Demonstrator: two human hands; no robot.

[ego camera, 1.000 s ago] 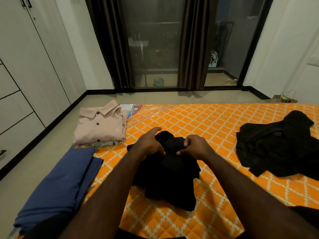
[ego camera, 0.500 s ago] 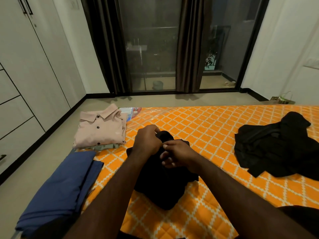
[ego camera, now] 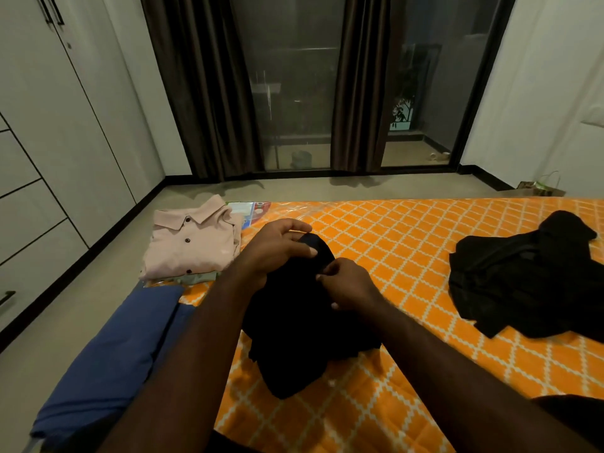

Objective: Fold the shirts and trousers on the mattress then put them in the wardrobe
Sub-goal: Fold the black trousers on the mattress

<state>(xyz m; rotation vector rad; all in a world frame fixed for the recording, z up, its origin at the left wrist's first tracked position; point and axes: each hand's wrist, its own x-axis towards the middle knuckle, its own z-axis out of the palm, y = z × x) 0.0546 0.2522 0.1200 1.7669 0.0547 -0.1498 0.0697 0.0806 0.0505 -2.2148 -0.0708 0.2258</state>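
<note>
A black garment (ego camera: 294, 338) is lying on the orange mattress (ego camera: 408, 230). The left hand (ego camera: 277, 246) is gripping its top edge and the right hand (ego camera: 349, 286) is pinching the cloth just beside. A black pile (ego camera: 523, 282) is lying well apart.

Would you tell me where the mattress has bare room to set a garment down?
Bare mattress lies between the held black garment and the black heap, and beyond both. Crowded along the left edge: pink shirt, blue garment.
</note>
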